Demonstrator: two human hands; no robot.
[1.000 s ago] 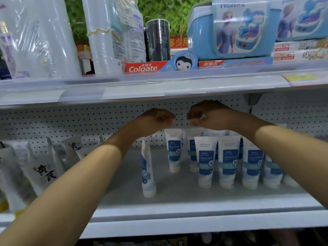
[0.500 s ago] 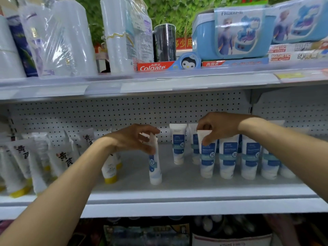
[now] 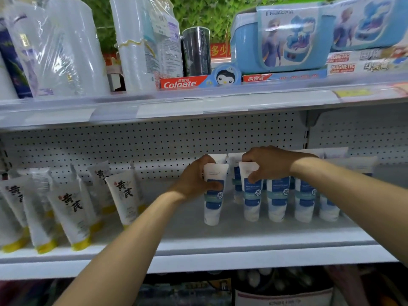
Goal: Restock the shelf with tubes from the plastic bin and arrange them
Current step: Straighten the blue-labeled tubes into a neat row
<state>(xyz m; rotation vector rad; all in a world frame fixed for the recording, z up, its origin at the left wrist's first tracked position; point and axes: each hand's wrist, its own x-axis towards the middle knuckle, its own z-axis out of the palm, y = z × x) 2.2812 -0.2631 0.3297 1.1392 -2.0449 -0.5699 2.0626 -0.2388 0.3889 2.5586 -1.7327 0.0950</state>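
Left tube (image 3: 213, 203) seemingly nearer right tube (image 3: 251, 204)

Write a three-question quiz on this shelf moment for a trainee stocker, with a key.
1. True or false: the left hand grips the leftmost blue-and-white tube.
2. What does the right hand pinch? A) nothing B) the top of the next front-row tube C) a bottle
3. Fill in: the yellow-capped tubes lean on the ___ part of the shelf.
Key: 1 true; 2 B; 3 left.
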